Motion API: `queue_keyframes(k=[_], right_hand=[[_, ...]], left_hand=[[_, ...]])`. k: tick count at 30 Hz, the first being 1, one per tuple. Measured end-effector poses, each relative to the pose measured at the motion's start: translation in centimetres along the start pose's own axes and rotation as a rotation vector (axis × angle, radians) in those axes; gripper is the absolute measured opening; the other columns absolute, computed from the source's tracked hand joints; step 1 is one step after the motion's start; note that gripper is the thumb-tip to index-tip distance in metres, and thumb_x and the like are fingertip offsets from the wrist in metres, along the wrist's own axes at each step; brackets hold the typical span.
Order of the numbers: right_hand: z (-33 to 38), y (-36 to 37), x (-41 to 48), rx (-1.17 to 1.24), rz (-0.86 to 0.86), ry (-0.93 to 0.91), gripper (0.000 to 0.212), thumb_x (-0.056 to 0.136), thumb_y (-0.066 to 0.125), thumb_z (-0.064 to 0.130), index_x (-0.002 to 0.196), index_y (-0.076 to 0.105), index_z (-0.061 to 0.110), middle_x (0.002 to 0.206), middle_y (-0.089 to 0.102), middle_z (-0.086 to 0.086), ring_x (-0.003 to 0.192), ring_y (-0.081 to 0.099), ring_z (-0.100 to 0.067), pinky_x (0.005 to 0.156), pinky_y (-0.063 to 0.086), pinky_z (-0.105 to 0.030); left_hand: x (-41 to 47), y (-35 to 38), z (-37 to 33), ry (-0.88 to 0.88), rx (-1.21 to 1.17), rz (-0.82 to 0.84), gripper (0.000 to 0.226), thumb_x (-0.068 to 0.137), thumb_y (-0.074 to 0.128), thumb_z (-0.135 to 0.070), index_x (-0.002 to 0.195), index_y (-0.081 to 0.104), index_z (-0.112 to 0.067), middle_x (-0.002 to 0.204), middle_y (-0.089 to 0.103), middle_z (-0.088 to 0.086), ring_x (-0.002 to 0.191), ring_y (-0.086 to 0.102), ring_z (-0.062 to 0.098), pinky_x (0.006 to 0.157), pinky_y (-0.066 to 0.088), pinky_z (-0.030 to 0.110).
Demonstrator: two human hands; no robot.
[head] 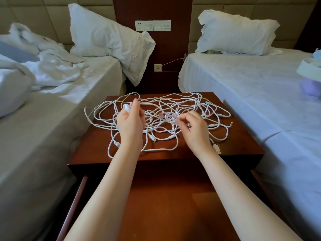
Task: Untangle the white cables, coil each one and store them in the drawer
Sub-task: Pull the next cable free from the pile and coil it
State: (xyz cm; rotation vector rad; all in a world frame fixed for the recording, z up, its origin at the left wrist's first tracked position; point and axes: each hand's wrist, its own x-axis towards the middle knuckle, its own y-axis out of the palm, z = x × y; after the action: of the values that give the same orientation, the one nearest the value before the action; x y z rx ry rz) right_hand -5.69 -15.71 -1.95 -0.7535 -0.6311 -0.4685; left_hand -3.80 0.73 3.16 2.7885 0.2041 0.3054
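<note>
Light, limp white cables [166, 117] lie tangled; left hand [130, 122] clutches a bunched end, right hand [194, 126] pinches one strand. Plug ends look the surest hold.

A reddish-brown wooden nightstand [243, 146] carries the white cables [166, 116] — one loose tangle spread over most of its top, densest near the centre. At 9 o'clock a loop reaches out past the edge; at 4 o'clock a USB plug [217, 149] lies near the front corner — its cord runs back into the tangle.
</note>
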Motion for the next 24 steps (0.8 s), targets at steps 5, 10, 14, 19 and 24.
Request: queue_keyframes(k=[5,10,14,19,24], right_hand=[[1.0,0.5,-0.4,0.114,-0.076,-0.074,0.014,0.092,0.063,0.013,0.102,0.072,0.013,0.088,0.064,0.016,0.083,0.058,-0.009,0.072,0.049,-0.026],[0.8,0.8,-0.2,0.0,-0.08,-0.167,0.015,0.092,0.062,0.018,0.099,0.074,0.013,0.085,0.069,0.009,0.081,0.062,-0.013,0.072,0.051,-0.031],[1.0,1.0,-0.3,-0.144,-0.104,-0.252,0.014,0.091,0.063,0.015,0.097,0.075,0.011,0.081,0.071,0.001,0.077,0.062,-0.016,0.067,0.045,-0.022],[1.2,1.1,-0.3,-0.252,-0.079,-0.352,0.01,0.088,0.067,0.013,0.09,0.076,0.01,0.073,0.068,-0.002,0.069,0.053,-0.017,0.054,0.044,-0.028],[1.6,1.3,-0.5,-0.241,-0.028,-0.389,0.01,0.087,0.067,0.01,0.091,0.075,0.009,0.077,0.069,-0.003,0.073,0.056,-0.019,0.059,0.044,-0.027]], left_hand=[[-0.2,-0.9,1.9,-0.07,0.043,-0.038,0.037,0.1,0.046,-0.025,0.073,0.064,-0.007,0.039,0.033,-0.008,0.038,0.027,0.006,0.044,0.026,0.02],[-0.2,-1.3,2.0,-0.156,0.064,0.025,0.029,0.098,0.048,-0.02,0.081,0.066,-0.007,0.04,0.032,-0.006,0.039,0.027,0.008,0.049,0.029,0.023],[-0.7,-1.1,1.5,-0.178,0.111,0.164,0.008,0.089,0.062,-0.012,0.082,0.065,-0.011,0.042,0.036,-0.008,0.04,0.031,0.006,0.053,0.032,0.022],[-1.6,-0.3,1.5,-0.09,0.223,0.155,0.008,0.081,0.074,-0.019,0.086,0.071,-0.014,0.044,0.051,-0.014,0.045,0.047,0.001,0.069,0.045,0.021],[-1.6,-0.2,1.6,-0.066,0.235,0.12,0.004,0.084,0.071,-0.015,0.08,0.07,-0.013,0.046,0.054,-0.014,0.046,0.05,0.0,0.068,0.046,0.02]])
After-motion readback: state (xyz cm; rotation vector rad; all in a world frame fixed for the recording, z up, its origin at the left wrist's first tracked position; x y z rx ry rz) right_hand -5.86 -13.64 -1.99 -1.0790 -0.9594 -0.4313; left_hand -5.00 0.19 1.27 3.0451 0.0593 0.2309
